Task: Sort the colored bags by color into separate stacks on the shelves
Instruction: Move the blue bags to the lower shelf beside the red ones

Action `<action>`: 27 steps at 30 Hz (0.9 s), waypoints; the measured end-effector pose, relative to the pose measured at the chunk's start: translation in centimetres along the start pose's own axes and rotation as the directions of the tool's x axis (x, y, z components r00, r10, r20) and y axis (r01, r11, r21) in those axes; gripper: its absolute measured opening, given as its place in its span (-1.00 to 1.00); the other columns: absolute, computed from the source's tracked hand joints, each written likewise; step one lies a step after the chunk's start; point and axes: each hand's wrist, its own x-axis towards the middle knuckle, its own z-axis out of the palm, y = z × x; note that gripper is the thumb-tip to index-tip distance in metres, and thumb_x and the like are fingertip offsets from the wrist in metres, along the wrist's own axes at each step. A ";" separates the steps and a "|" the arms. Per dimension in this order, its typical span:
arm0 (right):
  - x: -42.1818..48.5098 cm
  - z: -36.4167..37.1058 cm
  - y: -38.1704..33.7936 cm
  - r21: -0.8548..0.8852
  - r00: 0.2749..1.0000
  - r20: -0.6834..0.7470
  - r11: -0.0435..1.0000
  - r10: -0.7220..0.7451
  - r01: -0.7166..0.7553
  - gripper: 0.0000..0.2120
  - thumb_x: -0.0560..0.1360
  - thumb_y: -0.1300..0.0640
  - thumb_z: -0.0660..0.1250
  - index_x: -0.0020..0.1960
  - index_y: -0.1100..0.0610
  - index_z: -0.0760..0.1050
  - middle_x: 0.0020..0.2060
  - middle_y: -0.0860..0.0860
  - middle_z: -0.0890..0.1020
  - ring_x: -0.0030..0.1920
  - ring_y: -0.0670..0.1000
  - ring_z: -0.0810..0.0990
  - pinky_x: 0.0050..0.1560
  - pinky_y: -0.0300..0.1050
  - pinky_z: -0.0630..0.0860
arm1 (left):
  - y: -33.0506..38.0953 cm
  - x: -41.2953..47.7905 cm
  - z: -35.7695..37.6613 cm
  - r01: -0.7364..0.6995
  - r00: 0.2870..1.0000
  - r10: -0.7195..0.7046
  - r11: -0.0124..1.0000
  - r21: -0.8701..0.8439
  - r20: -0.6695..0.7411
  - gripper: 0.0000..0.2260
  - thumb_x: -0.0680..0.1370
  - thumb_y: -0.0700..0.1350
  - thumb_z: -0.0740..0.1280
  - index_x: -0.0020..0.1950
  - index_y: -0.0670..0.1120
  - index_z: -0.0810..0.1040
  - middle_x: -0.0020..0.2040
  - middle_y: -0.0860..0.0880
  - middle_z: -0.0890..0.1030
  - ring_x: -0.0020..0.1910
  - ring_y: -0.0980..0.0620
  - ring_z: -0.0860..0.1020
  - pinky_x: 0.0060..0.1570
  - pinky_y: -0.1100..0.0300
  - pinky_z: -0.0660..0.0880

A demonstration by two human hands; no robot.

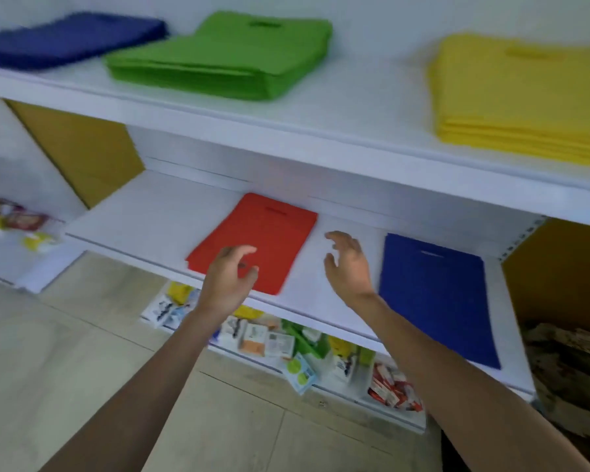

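My left grip [230,281] is released, fingers loosely curved and holding nothing, over the near edge of the red bag [256,233]; my right grip [349,264] is likewise empty, poised above the lower shelf [143,212] between that bag and the blue bag [436,301]; both bags lie flat and apart, I judge so that each colour gets its own place; on the upper shelf [338,107] the dark blue stack [65,39], green stack [225,59] and yellow stack [525,97] sit separately.

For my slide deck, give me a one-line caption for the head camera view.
Left hand at the red bag, right hand between it and the blue bag, both empty.
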 end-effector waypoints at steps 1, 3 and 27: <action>0.2 1.6 -3.1 0.018 0.998 0.012 0.998 -0.063 0.063 -0.61 0.41 0.37 0.18 0.23 0.28 0.46 0.14 0.20 0.53 0.13 0.22 0.49 0.16 0.03 0.46 | -0.6 -0.5 -3.0 0.013 0.999 -0.013 1.000 0.006 -0.039 -0.70 0.46 -0.27 0.35 0.18 -0.12 0.54 0.07 -0.13 0.54 -0.09 -0.02 0.56 0.02 0.14 0.47; 0.7 4.5 -9.3 0.047 0.981 0.044 0.981 -0.188 0.186 -0.57 0.34 0.33 0.16 0.20 0.28 0.49 0.09 0.22 0.56 0.07 0.25 0.53 0.18 0.09 0.46 | -2.1 -1.7 -9.1 0.028 0.993 -0.026 0.999 0.018 -0.112 -0.71 0.47 -0.26 0.34 0.19 -0.11 0.53 0.10 -0.09 0.52 -0.08 0.05 0.53 -0.02 0.21 0.43; 23.1 15.9 -43.8 0.228 0.864 -0.041 0.837 -0.502 0.497 -0.55 0.52 0.26 0.20 0.39 0.17 0.26 0.24 0.09 0.45 0.15 0.05 0.47 0.10 -0.01 0.48 | -11.1 10.7 -40.1 0.099 0.890 0.000 0.976 0.193 -0.456 -0.77 0.51 -0.17 0.32 0.16 -0.06 0.53 0.14 -0.08 0.48 0.10 0.00 0.48 0.03 0.19 0.40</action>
